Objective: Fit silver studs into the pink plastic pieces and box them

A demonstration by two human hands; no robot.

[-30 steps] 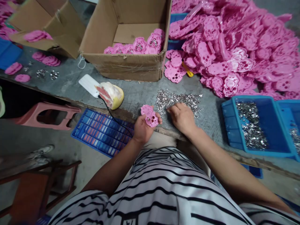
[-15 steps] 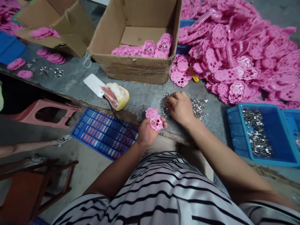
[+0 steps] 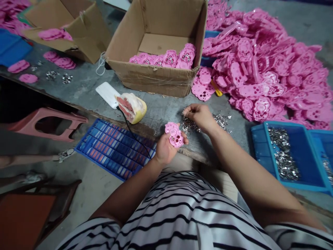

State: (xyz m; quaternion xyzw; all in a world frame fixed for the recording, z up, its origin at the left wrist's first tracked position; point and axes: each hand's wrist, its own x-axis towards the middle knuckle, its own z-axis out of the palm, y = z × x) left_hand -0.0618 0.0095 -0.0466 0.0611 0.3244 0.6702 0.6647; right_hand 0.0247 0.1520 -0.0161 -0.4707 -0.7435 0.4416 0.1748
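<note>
My left hand is closed around a pink plastic casing with round holes in it, held near the table's front edge. To its right, my right hand hangs over a loose pile of small shiny metal pieces. Its thumb and fingertips are pinched together; whatever they hold is too small to make out. Beyond both hands stands a cardboard box with several pink casings inside, metal pieces set in their holes.
A big heap of pink casings covers the back right. Blue bins with metal pieces stand at the right. Left of my hands lie a peeled pomelo and a white device with a cable. A pink stool is below.
My right hand has lifted slightly from the metal pieces, its fingers now pinched and more visible. The left hand still holds the casing. The whole view has shifted a little.
</note>
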